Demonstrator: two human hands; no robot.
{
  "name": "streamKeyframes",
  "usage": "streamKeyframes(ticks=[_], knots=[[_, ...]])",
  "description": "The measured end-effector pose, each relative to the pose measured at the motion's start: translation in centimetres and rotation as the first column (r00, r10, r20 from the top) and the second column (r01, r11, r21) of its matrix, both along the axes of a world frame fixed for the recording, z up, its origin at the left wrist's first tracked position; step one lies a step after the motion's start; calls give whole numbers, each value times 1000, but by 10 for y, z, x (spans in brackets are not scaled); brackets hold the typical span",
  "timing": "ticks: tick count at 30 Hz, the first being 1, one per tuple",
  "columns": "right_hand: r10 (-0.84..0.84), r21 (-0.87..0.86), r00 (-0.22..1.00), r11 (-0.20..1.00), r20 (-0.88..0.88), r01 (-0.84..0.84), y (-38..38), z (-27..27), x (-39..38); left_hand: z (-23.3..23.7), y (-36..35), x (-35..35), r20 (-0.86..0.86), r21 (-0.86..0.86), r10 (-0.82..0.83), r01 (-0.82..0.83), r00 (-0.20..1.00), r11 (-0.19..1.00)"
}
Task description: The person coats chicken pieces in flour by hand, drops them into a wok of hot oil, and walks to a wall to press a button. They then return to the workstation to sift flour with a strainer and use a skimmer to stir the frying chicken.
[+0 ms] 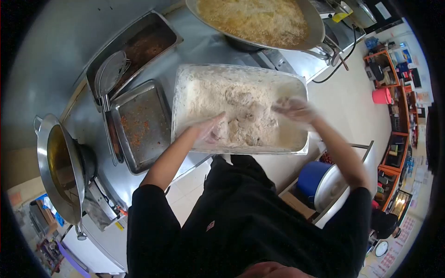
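Note:
A clear rectangular tub [303, 85] of pale flour [204, 92] stands in front of me. Several lumpy, flour-coated pieces [243, 132], which look like chicken, lie in its middle. My left hand [211, 129] is at the tub's near left side, dusted with flour, its thumb and fingers apart beside the pieces. Over the right part of the tub is my right hand [296, 112], smeared by motion, so its fingers and anything in them cannot be made out.
A large wok of bubbling oil [259, 23] sits beyond the tub. To the left are a shallow metal tray [143, 125] with crumbs, a deep steel pan [153, 39], a strainer [111, 74] and another oil wok [62, 171]. A blue pot [315, 178] stands lower right.

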State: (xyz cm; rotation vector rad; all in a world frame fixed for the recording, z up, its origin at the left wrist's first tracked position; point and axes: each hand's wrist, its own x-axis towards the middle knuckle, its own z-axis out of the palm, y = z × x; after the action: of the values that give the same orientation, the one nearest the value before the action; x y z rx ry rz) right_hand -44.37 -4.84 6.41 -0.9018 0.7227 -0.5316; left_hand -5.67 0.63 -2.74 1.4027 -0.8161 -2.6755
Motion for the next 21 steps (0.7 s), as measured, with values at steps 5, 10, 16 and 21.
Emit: streamKeyframes(ticks=[5,10,16,21], knots=[[23,-187,241,557,-970,-809,8,-123,29,70,7,-51,92,-54,226,-221,970,974],[9,-221,488,885,-873,-410,24,-126,57,-38,2,-59,197,-852,-171,255,965,458],[-457,-546,307,756,-835,-362,32,-21,96,-43,5,-43,721,-659,101,724,685,-204],[-526,-629,396,397,-753,-668,-16,-172,56,-99,-18,-13,670,-290,533,844,516,-452]])
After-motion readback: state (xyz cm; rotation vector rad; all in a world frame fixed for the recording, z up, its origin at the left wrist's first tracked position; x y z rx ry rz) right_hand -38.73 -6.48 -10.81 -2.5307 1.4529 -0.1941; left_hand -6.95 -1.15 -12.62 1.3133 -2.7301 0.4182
